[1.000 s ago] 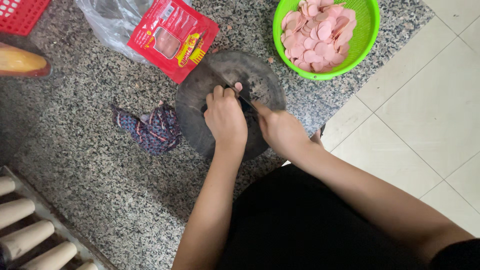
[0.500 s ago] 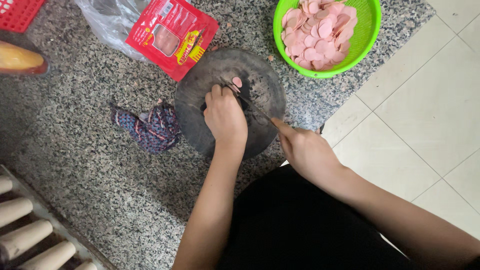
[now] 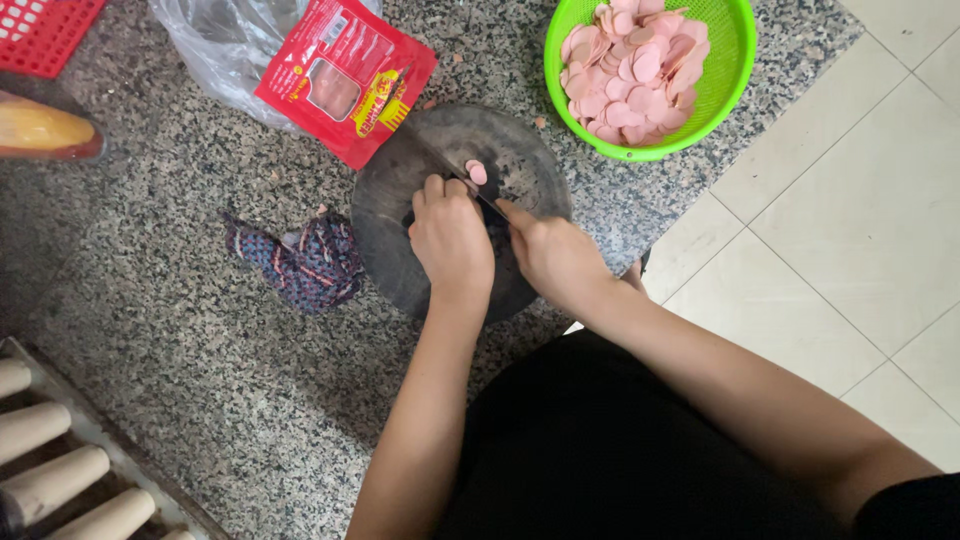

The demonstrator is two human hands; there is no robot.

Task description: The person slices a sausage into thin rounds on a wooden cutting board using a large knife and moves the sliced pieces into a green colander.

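— What lies under the left hand (image 3: 452,240)?

— Cannot tell; it covers the middle of the round dark chopping board (image 3: 400,190), and only a pink sausage end (image 3: 477,172) pokes out past the fingers.

— And the knife (image 3: 487,203)?

— Its handle is buried in the right hand (image 3: 556,258); the blade is a thin dark sliver, mostly hidden between both hands.

— What gets cut off at the edges?

— The red basket (image 3: 40,30) at upper left, the green colander (image 3: 725,80) at the top, the yellow thing (image 3: 40,130) at the left edge, too cropped to name
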